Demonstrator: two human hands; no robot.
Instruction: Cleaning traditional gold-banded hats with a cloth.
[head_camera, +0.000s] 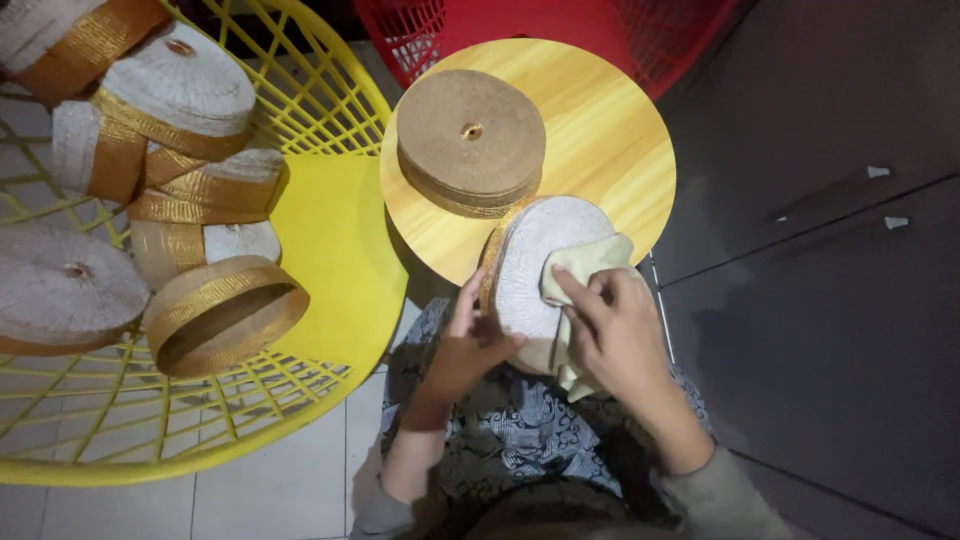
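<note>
Gripping the white round cap (535, 265) by its gold-banded edge, my left hand (468, 345) tilts it over my lap beside the round wooden counter (610, 130); my right hand (615, 330) presses a pale cloth (585, 262) onto its top, fingers together.

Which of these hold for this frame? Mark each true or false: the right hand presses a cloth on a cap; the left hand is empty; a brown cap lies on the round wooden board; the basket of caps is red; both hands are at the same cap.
1. The right hand presses a pale cloth on the white cap: true.
2. The left hand is empty: false, it steadies the white cap's edge.
3. A brown cap lies on the round wooden board: true.
4. The basket of caps is red: false, the caps lie in a yellow basket.
5. Both hands are at the same cap: true.
</note>
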